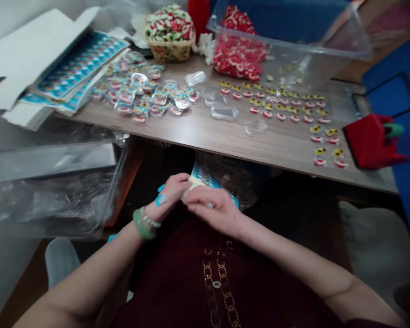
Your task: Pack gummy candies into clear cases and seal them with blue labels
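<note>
My left hand (172, 193) and my right hand (212, 207) come together above my lap, both pinching a folded blue-patterned printed sheet (205, 178). Part of the sheet is hidden behind my fingers, and a pale underside shows between them. Small blue pieces (160, 199) sit at the edge of my left hand, and I cannot tell what they are. Beyond the sheet lies a crumpled transparent plastic bag (239, 177). A green bangle and a beaded bracelet (144, 223) circle my left wrist.
The wooden table edge (225, 146) runs ahead, with rows of small red and yellow sweets (276, 107), filled plastic blisters (140, 93), and a transparent bin of red sweets (239, 54). Blue printed sheets lie in a white box (78, 64). A red pouch (372, 141) sits right.
</note>
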A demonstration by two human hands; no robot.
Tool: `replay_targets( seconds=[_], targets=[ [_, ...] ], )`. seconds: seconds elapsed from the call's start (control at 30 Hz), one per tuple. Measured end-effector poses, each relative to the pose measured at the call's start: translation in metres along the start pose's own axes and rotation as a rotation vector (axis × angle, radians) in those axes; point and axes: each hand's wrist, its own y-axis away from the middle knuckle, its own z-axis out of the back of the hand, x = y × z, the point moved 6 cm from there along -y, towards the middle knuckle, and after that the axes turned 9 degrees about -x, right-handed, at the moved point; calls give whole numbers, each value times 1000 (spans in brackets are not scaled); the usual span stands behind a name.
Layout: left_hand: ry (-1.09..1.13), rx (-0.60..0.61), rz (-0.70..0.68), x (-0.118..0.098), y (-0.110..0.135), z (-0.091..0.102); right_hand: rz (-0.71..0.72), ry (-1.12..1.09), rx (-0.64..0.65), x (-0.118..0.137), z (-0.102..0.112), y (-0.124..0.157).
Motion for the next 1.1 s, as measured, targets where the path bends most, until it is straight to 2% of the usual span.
replay_targets(
  seconds=[0.07, 0.1, 0.17, 0.23, 0.33, 0.4, 0.53, 0.73, 0.97, 1.1],
  targets=[
    [98, -104, 105, 16, 6, 21, -295, 30, -222, -48, 26, 5],
    [126, -131, 151, 23, 10, 28, -386, 44, -281, -67, 31, 8],
    [165, -114, 234, 31, 19, 31, -481, 45, -292, -95, 27, 7],
    [196, -55, 281, 32, 28, 27, -512, 37, -229, -110, 12, 2],
    [227, 20, 283, 24, 36, 19, -490, 96, -135, -111, -7, -7],
    [241, 57, 276, 19, 38, 14, -443, 147, -101, -103, -11, -12],
    [282, 129, 275, 12, 37, 8, -387, 230, -63, -87, -6, -20],
    [332, 151, 242, 9, 39, -7, -348, 440, -21, -68, 8, -16],
    [256, 75, 168, 20, 8, -32, -322, 450, -94, -92, 24, -14],
    [257, 53, 179, 26, 4, -43, -395, 414, -180, -96, 32, -8]
  ],
)
